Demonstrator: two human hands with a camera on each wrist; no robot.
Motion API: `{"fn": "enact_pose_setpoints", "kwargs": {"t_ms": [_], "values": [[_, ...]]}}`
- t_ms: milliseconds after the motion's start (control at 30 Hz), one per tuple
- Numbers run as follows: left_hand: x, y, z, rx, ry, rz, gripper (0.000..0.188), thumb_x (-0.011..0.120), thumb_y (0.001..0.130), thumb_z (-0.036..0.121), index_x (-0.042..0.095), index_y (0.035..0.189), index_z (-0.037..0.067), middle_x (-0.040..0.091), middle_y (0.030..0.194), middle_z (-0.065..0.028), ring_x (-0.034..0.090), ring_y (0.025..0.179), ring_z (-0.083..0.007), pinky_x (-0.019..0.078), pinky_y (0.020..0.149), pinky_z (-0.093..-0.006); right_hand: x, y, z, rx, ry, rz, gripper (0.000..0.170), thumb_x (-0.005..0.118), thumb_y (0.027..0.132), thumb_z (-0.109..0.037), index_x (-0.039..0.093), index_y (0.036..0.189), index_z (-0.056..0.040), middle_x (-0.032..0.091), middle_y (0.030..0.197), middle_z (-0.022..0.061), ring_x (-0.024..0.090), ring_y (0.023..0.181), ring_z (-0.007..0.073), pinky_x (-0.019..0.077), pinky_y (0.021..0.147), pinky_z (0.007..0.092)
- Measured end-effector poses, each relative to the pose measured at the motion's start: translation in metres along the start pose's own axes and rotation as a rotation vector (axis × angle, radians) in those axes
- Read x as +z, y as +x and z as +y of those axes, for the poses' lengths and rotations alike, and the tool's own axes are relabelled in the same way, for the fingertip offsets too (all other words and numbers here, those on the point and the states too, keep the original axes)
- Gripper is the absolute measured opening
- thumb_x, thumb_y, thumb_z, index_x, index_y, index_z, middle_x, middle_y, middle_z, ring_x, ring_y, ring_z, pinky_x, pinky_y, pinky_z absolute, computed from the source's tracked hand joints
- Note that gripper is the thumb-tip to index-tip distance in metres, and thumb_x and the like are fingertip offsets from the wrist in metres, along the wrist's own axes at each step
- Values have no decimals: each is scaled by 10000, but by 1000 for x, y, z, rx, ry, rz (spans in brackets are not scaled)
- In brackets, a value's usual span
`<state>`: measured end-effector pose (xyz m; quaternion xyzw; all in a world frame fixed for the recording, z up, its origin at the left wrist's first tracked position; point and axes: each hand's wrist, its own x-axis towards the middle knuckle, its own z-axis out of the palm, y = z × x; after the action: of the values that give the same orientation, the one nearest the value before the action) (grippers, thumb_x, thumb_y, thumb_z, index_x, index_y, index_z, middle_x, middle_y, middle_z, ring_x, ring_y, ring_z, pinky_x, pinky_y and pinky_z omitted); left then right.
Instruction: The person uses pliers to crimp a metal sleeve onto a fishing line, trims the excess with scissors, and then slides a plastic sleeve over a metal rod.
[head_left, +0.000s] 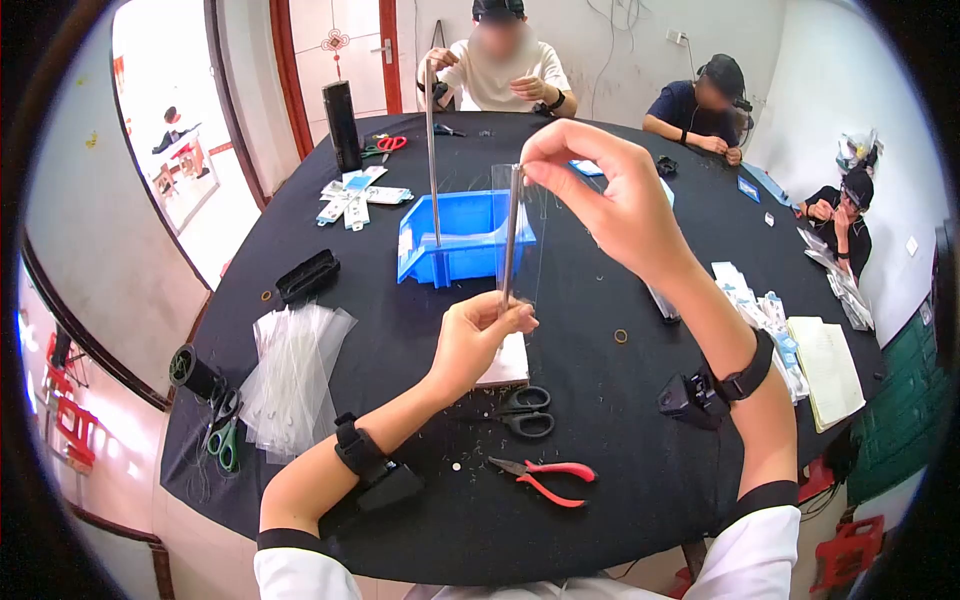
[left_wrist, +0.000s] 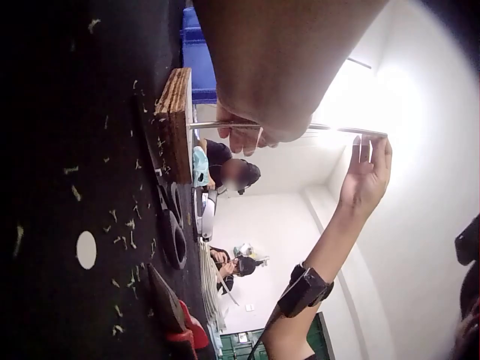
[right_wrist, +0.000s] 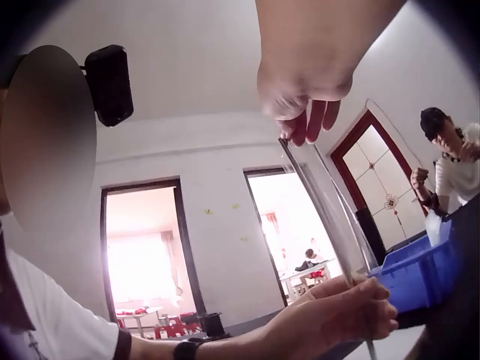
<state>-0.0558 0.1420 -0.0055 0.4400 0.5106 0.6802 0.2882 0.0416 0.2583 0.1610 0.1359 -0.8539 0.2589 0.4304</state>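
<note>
A metal rod (head_left: 513, 225) stands nearly upright with a clear plastic sleeve (head_left: 503, 185) along it. Near its lower part, the left hand (head_left: 478, 340) grips rod and sleeve between thumb and fingers. At the top end the right hand (head_left: 612, 200) pinches the sleeve's upper edge with thumb and fingertip; a thin line hangs below these fingers. In the left wrist view the rod (left_wrist: 337, 130) meets a layered wooden block (left_wrist: 175, 124). The right wrist view shows the right hand (right_wrist: 307, 82) above the rod (right_wrist: 319, 195), with the left hand (right_wrist: 330, 319) low around it.
Black scissors (head_left: 528, 412) and red-handled pliers (head_left: 545, 480) lie near the front. A blue bin (head_left: 465, 262) stands behind the hands; clear sleeves (head_left: 295, 380) are piled left. Packets (head_left: 365, 198) and a notebook (head_left: 825, 370) lie farther out. Several people sit around the table.
</note>
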Motion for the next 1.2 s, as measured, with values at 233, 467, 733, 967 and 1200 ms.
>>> {"fn": "enact_pose_setpoints", "kwargs": {"t_ms": [233,467,733,967,1200], "values": [[1,0,4,9,12,12,172,598,885,146,628,917,-20,664,825,-92,644,794,-146,510,758,-277,2,1,0,29,23,18,66,592,807,-35,592,837,25,635,742,78,612,716,119,473,684,252],[0,4,9,38,36,-15,199,603,877,131,617,948,-55,662,823,-100,638,794,-130,500,751,-250,-6,5,-5,41,-26,-33,73,547,872,-48,566,844,16,580,793,26,554,768,86,447,762,242],[1,16,38,91,39,-43,174,580,897,151,612,916,-18,661,839,-106,649,785,-148,524,747,-264,-17,35,0,-58,36,-4,63,623,810,-66,622,827,-5,645,802,63,612,742,108,472,669,239],[1,31,88,236,100,-88,208,590,892,182,615,936,-20,662,840,-110,651,777,-155,529,742,-270,-44,71,-45,-55,-75,-42,79,547,891,-75,595,877,-15,594,802,9,551,753,70,442,702,202],[-1,53,151,399,259,-73,183,618,867,215,657,880,36,680,800,-84,636,727,-99,484,658,-205,-72,94,-95,-254,-207,105,67,577,871,-87,613,887,-33,618,811,7,569,777,82,456,733,208]]}}
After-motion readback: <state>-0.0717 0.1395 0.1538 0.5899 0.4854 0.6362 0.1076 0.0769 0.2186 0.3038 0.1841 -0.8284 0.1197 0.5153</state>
